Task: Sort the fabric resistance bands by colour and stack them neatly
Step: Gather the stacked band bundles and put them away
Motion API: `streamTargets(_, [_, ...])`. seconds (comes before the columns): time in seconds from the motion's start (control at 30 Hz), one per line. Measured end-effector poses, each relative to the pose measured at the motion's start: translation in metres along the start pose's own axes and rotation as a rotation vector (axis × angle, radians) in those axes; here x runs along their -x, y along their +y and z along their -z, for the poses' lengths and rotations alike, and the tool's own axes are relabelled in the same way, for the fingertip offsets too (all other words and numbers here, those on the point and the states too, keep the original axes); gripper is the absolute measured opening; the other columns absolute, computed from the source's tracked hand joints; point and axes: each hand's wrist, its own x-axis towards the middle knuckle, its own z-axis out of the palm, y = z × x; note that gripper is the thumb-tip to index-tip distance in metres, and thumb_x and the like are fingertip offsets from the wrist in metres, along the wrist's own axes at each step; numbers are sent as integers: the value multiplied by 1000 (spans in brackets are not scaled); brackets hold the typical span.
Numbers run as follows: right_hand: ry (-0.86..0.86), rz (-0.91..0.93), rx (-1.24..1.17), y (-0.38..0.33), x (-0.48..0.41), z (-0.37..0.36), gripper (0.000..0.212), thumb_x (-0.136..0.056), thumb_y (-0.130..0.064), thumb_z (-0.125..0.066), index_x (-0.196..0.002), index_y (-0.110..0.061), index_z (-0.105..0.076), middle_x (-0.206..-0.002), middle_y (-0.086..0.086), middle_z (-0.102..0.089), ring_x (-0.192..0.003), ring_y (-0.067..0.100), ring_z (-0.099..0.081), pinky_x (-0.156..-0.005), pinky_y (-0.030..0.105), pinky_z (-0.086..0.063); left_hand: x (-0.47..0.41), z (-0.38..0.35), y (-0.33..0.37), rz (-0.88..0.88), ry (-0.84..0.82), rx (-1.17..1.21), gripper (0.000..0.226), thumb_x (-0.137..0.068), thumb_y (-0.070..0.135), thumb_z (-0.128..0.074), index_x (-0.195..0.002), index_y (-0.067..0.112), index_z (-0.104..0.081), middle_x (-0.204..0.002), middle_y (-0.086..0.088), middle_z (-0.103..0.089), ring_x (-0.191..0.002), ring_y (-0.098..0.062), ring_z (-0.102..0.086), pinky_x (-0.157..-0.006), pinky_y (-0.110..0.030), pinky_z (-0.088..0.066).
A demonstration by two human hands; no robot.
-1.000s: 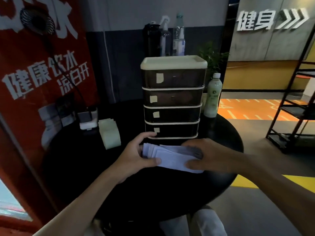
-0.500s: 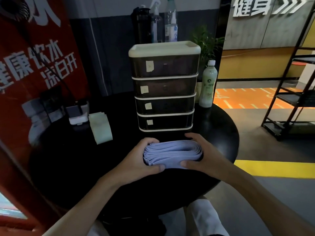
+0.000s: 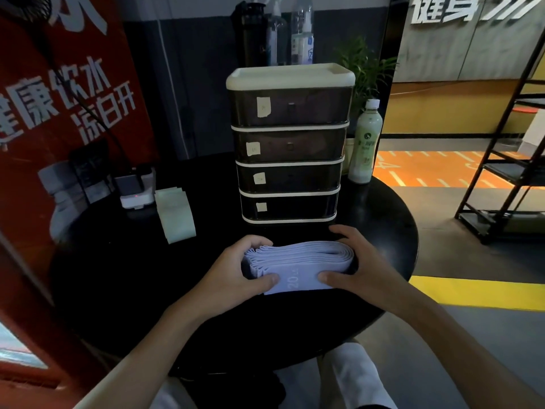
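Drawer unit [image 3: 290,143]: four drawers closed, contents unseen. Lilac band stack [image 3: 298,261] just near it, left hand [image 3: 233,276] and right hand [image 3: 362,261] gripping its ends. Table [image 3: 386,219] edge close right.

A round black surface [image 3: 118,276] carries a four-drawer unit [image 3: 290,143] with dark fronts, cream trim and a paper label on each drawer. Just right of it stands a pale green bottle [image 3: 365,146] with a white cap, and a leafy plant [image 3: 362,66] rises behind. A dark flask [image 3: 252,33] and clear spray bottles [image 3: 302,39] stand behind the unit. A white power block [image 3: 137,188] sits at the left edge, near a red banner [image 3: 67,93]. A black rack [image 3: 507,178] stands on the floor at right.
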Motion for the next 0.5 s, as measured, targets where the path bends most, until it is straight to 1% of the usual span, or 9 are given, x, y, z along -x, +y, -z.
streamTargets(0.07, [8,6,21,-2,1,0,74,-71,-27,-85,-130,-35,-41,-112,-22,-55,-98,-20,-50,-74,1,-42,1,1,0,-16,10,-20,43,-77,14,-84,-111,28,-61,-100,12,-64,-88,-2,-65,-77,-17,-51])
streamTargets(0.2, [-49,50,46,-5,2,3,59,-75,-25,-82,-124,-31,-50,-111,-18,-59,-100,-13,-54,-77,5,-44,1,1,-1,-24,5,-75,47,-74,13,-85,-109,30,-60,-100,12,-63,-89,-2,-64,-78,-16,-50])
streamTargets(0.3, [1,84,42,-5,3,1,47,-77,-22,-81,-114,-34,-55,-106,-18,-60,-100,-9,-55,-76,6,-44,2,-1,-1,-46,51,-16,42,-74,10,-86,-106,26,-63,-97,12,-65,-85,-4,-65,-74,-18,-51])
streamTargets(0.4, [97,111,40,-2,5,-2,47,-75,-23,-82,-109,-40,-55,-105,-23,-61,-101,-6,-56,-79,7,-44,2,-2,-2,-65,103,-24,42,-76,14,-85,-109,31,-64,-102,9,-66,-93,-7,-65,-79,-15,-50])
streamTargets(0.5, [33,89,78,1,3,-3,52,-77,-28,-80,-117,-41,-49,-110,-28,-55,-105,-12,-51,-82,5,-44,0,-2,-3,-41,52,-118,42,-79,19,-83,-112,33,-61,-105,12,-64,-95,0,-62,-80,-11,-45])
